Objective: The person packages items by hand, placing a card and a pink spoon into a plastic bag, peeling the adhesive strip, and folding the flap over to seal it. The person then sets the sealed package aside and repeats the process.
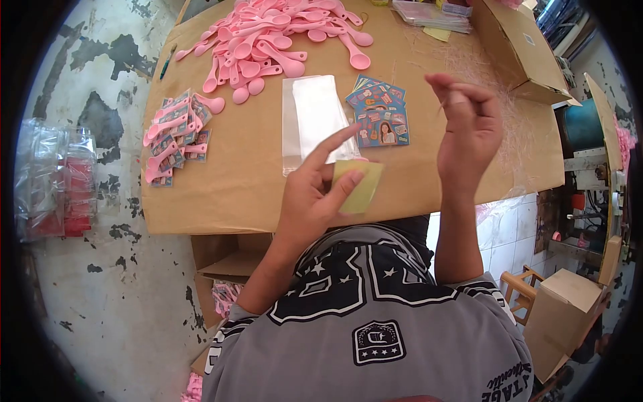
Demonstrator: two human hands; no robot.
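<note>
My left hand (309, 194) pinches a small yellow paper (362, 191) between thumb and fingers, with the index finger stretched out past it. Something pink shows at the paper's upper edge, mostly hidden. My right hand (469, 130) is raised over the right side of the table, fingertips closed together; what they hold, if anything, I cannot make out. Between the hands lie blue printed cards (383, 120) with a drawn figure. Just beyond my left hand rests a stack of clear plastic bags (315, 110) with a white middle.
A big heap of pink measuring spoons (268, 40) covers the back of the brown table (234, 174). Spoons packed with cards (175, 137) lie at left, near a pen (167, 61). Thin clear strips (512, 127) and a cardboard box (519, 50) are at right.
</note>
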